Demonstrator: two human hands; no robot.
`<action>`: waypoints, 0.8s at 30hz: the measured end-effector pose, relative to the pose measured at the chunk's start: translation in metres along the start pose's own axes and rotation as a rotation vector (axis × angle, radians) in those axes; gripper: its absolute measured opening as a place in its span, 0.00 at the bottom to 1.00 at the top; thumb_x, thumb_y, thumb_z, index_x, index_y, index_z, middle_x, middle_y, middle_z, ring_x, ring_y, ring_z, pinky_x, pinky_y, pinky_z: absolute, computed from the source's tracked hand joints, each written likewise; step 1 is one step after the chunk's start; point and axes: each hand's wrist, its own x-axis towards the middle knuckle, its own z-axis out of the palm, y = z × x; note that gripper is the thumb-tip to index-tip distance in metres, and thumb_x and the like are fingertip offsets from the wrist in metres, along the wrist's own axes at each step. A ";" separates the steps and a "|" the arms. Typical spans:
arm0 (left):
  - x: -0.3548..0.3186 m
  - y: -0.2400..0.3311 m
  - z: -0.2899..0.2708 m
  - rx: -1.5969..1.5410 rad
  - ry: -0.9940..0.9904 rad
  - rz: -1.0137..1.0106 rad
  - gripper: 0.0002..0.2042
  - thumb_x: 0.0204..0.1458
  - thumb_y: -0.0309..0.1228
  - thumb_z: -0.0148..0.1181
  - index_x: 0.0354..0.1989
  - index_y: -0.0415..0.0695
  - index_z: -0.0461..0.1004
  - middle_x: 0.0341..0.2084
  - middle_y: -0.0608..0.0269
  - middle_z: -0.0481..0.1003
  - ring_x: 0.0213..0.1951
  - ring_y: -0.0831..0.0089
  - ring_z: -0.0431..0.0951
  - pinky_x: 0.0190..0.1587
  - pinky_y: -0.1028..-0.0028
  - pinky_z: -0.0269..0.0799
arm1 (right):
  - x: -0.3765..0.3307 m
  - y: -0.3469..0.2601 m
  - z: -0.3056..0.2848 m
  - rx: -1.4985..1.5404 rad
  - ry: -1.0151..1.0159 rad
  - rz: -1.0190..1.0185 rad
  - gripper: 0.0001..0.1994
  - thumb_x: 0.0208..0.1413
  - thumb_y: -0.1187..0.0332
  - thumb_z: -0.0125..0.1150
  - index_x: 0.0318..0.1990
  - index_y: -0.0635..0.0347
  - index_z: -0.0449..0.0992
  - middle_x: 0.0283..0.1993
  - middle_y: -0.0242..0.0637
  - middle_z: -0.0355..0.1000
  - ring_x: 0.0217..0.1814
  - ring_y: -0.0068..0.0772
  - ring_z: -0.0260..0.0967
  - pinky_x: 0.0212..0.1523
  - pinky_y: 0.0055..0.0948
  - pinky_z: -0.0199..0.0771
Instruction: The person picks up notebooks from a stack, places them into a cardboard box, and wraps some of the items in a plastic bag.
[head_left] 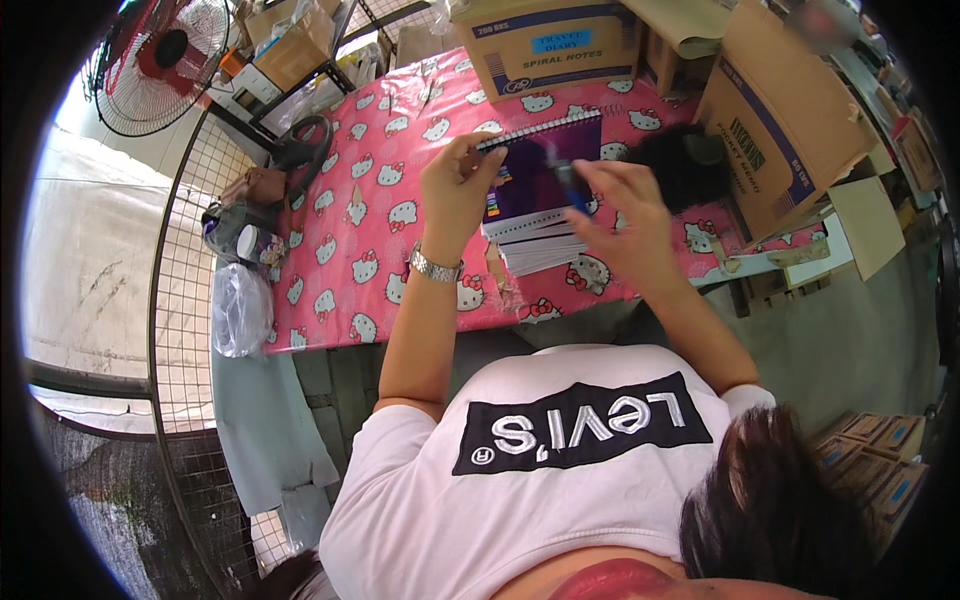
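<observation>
A small rectangular notebook [535, 185] with a smooth, glossy purple cover stands at the middle of the work, over the near half of the table, its pale wire coil [560, 125] running in tight loops along the edge at 12 o'clock. Taking that notebook as the dial's centre, the left hand [462, 190] sits at 9 o'clock, thumb and fingers pinching the cover's corner beside the coil. The right hand [635, 220] is at 4 o'clock, thumb and fingers bent around a slim dark-blue tool [573, 188]; motion blur hides what kind it is and whether it touches the cover.

At 6 o'clock, a stack of white paper [545, 250] spreads its thin, uneven edges toward the person. Beneath lies a shiny pink tablecloth [400, 215] printed with white cat figures. A linked metal watch [435, 264] circles the left wrist at 8 o'clock.

Toward 3 o'clock rests a soft-looking black heap [680, 165], and past it a stiff, open-flapped cardboard carton [785, 140]. Another boxy brown carton [555, 50] stands at 12 o'clock. A crinkled, clear plastic bag [243, 310] hangs at 8 o'clock, and a round wire-caged fan [160, 65] at 10.
</observation>
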 end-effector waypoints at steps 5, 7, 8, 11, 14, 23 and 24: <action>-0.004 0.001 0.002 0.057 0.038 0.029 0.09 0.54 0.20 0.59 0.43 0.35 0.76 0.29 0.62 0.80 0.28 0.82 0.79 0.31 0.80 0.78 | 0.028 -0.023 0.019 -0.005 -0.103 -0.064 0.24 0.42 0.66 0.70 0.50 0.62 0.76 0.47 0.38 0.71 0.50 0.43 0.66 0.52 0.38 0.69; -0.005 -0.007 0.001 0.007 0.077 0.110 0.09 0.52 0.19 0.58 0.42 0.35 0.77 0.30 0.60 0.81 0.27 0.78 0.81 0.30 0.80 0.78 | 0.030 -0.028 0.022 -0.018 -0.115 -0.074 0.23 0.42 0.66 0.69 0.49 0.63 0.77 0.46 0.38 0.72 0.50 0.43 0.66 0.52 0.39 0.70; -0.006 -0.008 -0.001 0.051 0.092 0.126 0.09 0.51 0.19 0.58 0.42 0.35 0.77 0.30 0.60 0.81 0.27 0.78 0.81 0.30 0.80 0.78 | 0.030 -0.029 0.022 -0.018 -0.116 -0.087 0.23 0.42 0.66 0.69 0.48 0.63 0.77 0.46 0.38 0.72 0.50 0.43 0.66 0.51 0.39 0.70; -0.008 -0.010 -0.004 0.175 0.157 0.247 0.10 0.48 0.18 0.60 0.40 0.36 0.77 0.29 0.58 0.81 0.27 0.75 0.81 0.29 0.78 0.77 | 0.032 -0.032 0.019 0.001 -0.112 -0.121 0.21 0.42 0.67 0.69 0.47 0.63 0.78 0.44 0.39 0.72 0.48 0.43 0.67 0.49 0.38 0.71; -0.009 -0.007 -0.006 0.330 0.259 0.392 0.11 0.47 0.17 0.61 0.40 0.37 0.77 0.29 0.57 0.80 0.28 0.73 0.81 0.28 0.76 0.76 | 0.033 -0.037 0.019 0.075 -0.139 -0.092 0.20 0.43 0.68 0.69 0.46 0.63 0.78 0.44 0.41 0.72 0.48 0.43 0.68 0.49 0.38 0.71; -0.018 0.007 -0.015 0.499 0.389 0.605 0.14 0.42 0.15 0.61 0.40 0.39 0.77 0.31 0.57 0.79 0.28 0.70 0.81 0.29 0.75 0.76 | 0.036 -0.053 0.019 0.214 -0.095 -0.009 0.19 0.44 0.71 0.68 0.47 0.62 0.78 0.43 0.43 0.73 0.47 0.43 0.70 0.50 0.36 0.70; -0.019 0.007 -0.016 0.519 0.395 0.604 0.15 0.42 0.14 0.61 0.40 0.39 0.77 0.31 0.56 0.79 0.28 0.70 0.81 0.30 0.75 0.76 | 0.038 -0.053 0.019 0.195 -0.093 -0.040 0.19 0.44 0.71 0.68 0.47 0.62 0.78 0.43 0.43 0.73 0.47 0.43 0.70 0.50 0.36 0.70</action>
